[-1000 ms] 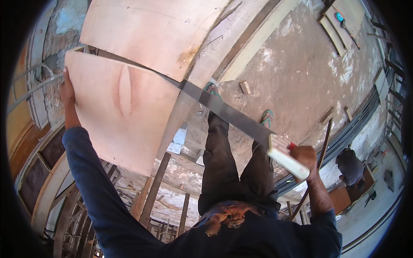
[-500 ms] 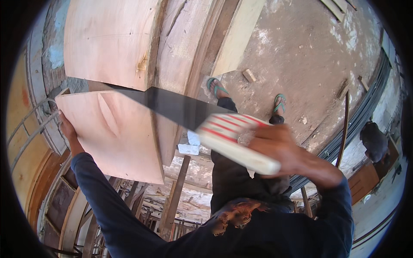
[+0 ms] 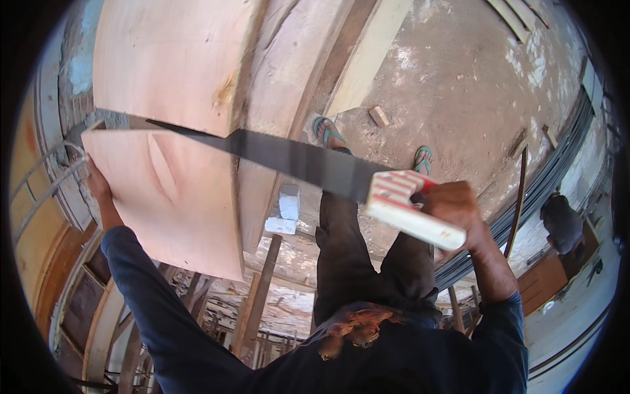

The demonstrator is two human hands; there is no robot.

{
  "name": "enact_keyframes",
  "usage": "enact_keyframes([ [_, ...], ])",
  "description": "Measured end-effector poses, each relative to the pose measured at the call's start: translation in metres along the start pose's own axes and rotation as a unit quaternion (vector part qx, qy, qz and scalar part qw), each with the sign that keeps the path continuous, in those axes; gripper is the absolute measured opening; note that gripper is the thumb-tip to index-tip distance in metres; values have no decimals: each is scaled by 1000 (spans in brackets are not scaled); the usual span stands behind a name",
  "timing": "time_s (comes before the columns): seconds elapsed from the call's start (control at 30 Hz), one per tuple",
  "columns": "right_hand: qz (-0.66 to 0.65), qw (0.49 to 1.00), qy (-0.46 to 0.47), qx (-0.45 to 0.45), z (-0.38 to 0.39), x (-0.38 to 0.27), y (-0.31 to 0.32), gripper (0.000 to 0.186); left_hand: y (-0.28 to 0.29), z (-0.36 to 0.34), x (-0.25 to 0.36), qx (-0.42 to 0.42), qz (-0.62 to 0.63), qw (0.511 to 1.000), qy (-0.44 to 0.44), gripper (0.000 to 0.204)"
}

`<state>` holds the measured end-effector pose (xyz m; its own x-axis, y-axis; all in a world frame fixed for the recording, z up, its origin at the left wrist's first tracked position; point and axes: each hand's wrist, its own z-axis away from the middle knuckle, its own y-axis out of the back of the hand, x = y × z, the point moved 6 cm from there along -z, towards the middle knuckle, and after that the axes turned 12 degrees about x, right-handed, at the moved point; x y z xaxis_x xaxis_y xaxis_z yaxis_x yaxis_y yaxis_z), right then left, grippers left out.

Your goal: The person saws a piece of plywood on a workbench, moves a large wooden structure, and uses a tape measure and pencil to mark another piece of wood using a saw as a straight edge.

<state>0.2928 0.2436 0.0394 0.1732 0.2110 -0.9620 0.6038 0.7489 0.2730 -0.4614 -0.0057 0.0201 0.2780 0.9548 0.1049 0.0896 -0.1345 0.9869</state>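
My right hand (image 3: pixel 454 209) is closed around the white and red handle of a handsaw (image 3: pixel 295 161). Its dark blade runs leftward into the gap between two plywood pieces, with the narrow tip showing on the far side of the cut. The nearer plywood piece (image 3: pixel 174 210) is pale pinkish, with a long leaf-shaped mark in its grain. At that piece's left edge, my left hand (image 3: pixel 98 184) grips it, some fingers hidden by the edge. Beyond the blade lies the farther plywood piece (image 3: pixel 164 59).
Planks (image 3: pixel 289 72) lie beside and below the plywood. White blocks (image 3: pixel 281 225) sit near my legs, and a small wood offcut (image 3: pixel 378 116) lies on the dirt floor. A bundle of dark rods (image 3: pixel 525 190) runs along the right, near another person (image 3: pixel 562 223). A metal frame (image 3: pixel 49 187) stands left.
My right hand has drawn the saw to the right, so more of the blade shows outside the plywood. The left hand keeps its place on the board's edge.
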Motion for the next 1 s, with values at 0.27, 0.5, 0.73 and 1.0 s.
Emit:
enact_keyframes([
  [0.27,-4,999,50,9,17,1,-1,20,24,2,16,8,57,998,-25,98],
  [0.5,-17,998,51,37,-8,18,-54,14,15,36,48,-26,118,993,16,97],
  [0.73,-19,996,41,76,-24,3,-43,16,7,27,52,-17,128,991,-31,92],
  [1.0,-22,997,25,64,55,16,5,16,29,30,50,-15,82,996,29,90],
])
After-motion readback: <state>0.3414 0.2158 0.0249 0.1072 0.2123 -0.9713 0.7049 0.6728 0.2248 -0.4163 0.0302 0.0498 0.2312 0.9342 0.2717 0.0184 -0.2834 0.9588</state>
